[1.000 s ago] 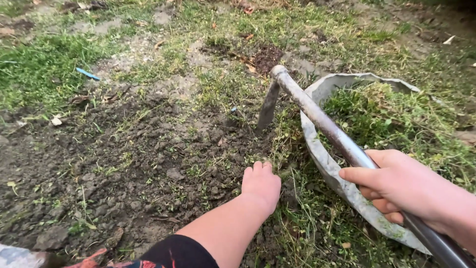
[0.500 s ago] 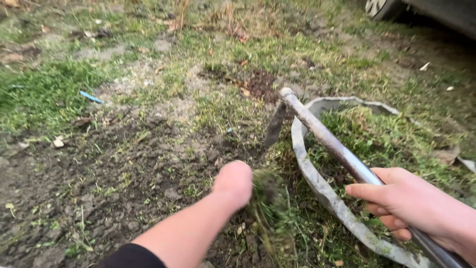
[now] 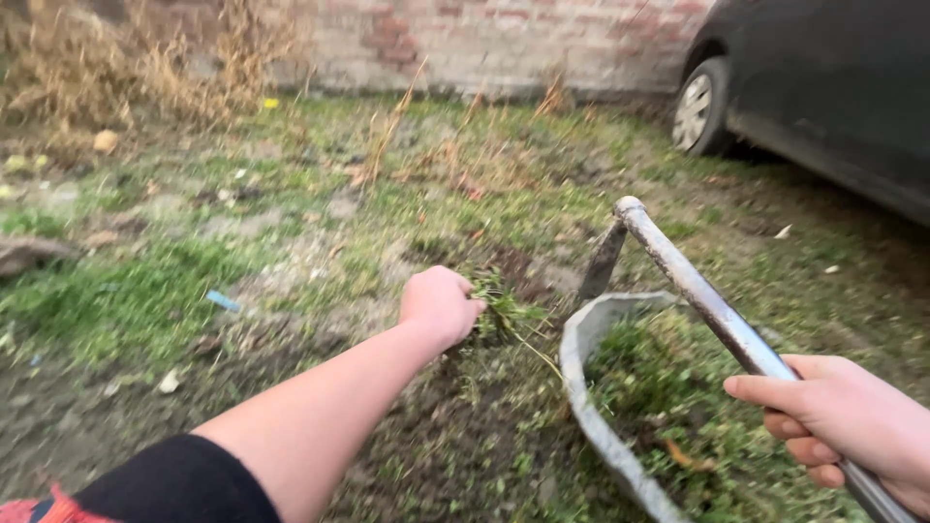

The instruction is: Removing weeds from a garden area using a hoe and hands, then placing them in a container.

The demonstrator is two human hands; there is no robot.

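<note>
Our left hand [image 3: 441, 305] has lifted off the soil clutching a grass tuft [image 3: 501, 308] near the basin [image 3: 581, 339], while our right hand [image 3: 843, 421] stays wrapped around the hoe [image 3: 693, 286].

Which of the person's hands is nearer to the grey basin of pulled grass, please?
Right. The right hand grips the hoe handle directly above the basin. The left hand, clutching a grass clump, is off to the basin's left.

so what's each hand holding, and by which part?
Left hand: a clump of pulled grass, fist closed on one end. Right hand: the hoe, gripped on its long handle, well back from the blade.
</note>
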